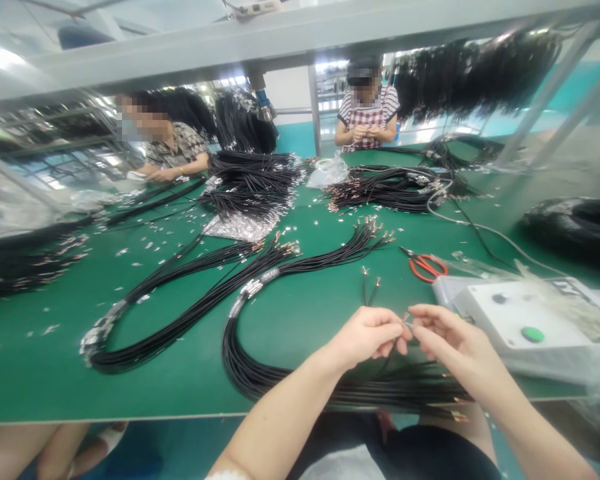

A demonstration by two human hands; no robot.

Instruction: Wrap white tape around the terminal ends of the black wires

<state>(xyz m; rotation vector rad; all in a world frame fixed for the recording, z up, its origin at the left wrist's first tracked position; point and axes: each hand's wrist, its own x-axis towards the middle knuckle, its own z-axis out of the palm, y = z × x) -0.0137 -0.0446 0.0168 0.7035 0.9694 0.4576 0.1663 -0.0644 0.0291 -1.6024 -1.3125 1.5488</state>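
My left hand (375, 335) pinches a black cable close to its stripped end. Small bare wire ends (407, 319) stick out between my two hands, a reddish one among them. The fingertips of my right hand (447, 337) are closed at these wire ends; fine detail there is blurred. Just beyond my left hand, two short black cable ends (371, 288) with split tips lie on the table. Below my hands runs a bundle of black cables (237, 360), bent in a U and banded with clear and white labels. Its other ends fan out, copper-coloured, farther back.
On the green table (190, 393), a second looped cable bundle (145, 357) lies left. Red-handled pliers (427, 267) and a white box with a green button (533, 333) are at right. More cable piles (255, 180) and two co-workers (367, 120) are across the table.
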